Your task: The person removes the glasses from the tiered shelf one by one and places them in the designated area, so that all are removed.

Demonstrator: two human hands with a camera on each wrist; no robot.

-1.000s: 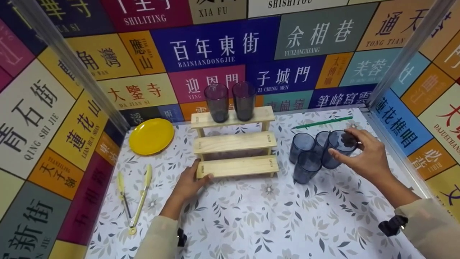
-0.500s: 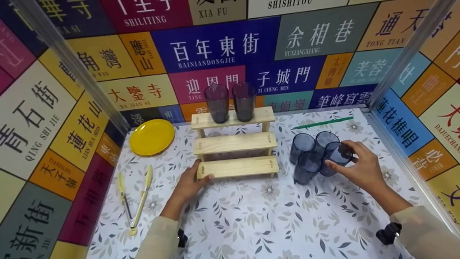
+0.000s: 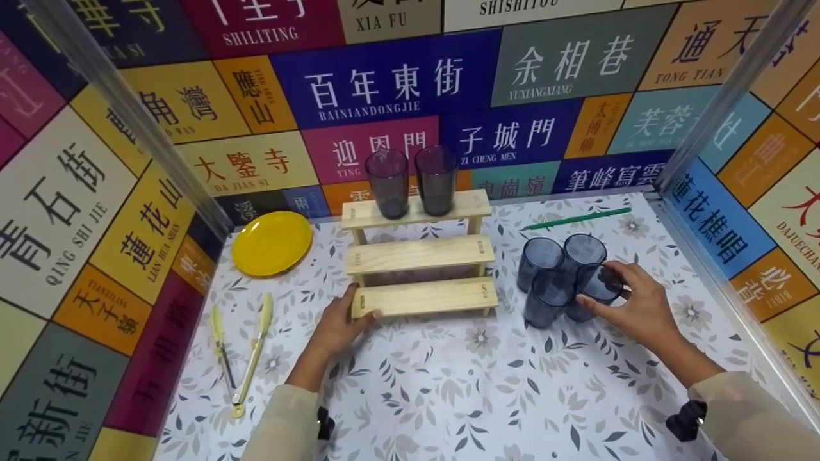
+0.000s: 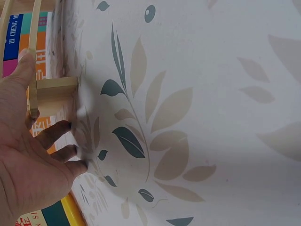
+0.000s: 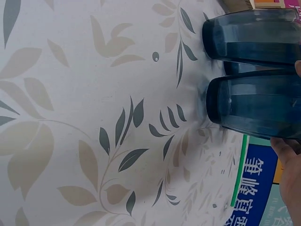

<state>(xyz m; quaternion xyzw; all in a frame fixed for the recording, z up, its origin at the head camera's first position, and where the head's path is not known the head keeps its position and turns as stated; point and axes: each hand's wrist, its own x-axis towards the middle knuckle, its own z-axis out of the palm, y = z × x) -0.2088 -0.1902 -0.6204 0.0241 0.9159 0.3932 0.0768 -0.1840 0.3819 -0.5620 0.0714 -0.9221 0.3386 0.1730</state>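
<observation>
Steadying a three-step wooden display rack (image 3: 419,255), my left hand (image 3: 334,328) has its thumb and fingertips on the left end of the lowest step. In the left wrist view the thumb lies against the board (image 4: 33,96), with the other fingers spread near the tablecloth. On the right, my right hand (image 3: 640,306) pinches a blue-tinted drinking glass (image 3: 594,285) near its rim, thumb on one side and fingers on the other. Three more blue glasses (image 3: 540,259) stand upright close beside it. Two purple-tinted glasses (image 3: 437,186) stand on the rack's top step.
A yellow plate (image 3: 271,244) sits at the back left, with yellow-tipped tongs (image 3: 251,368) spread in front of it. Behind the blue glasses lies a green pencil-like stick (image 3: 580,219). Printed sign panels (image 3: 384,83) wall in the flower-patterned table.
My right hand has brought its glass toward me and slightly left, setting it close against the other blue glasses. The left hand stays at the rack.
</observation>
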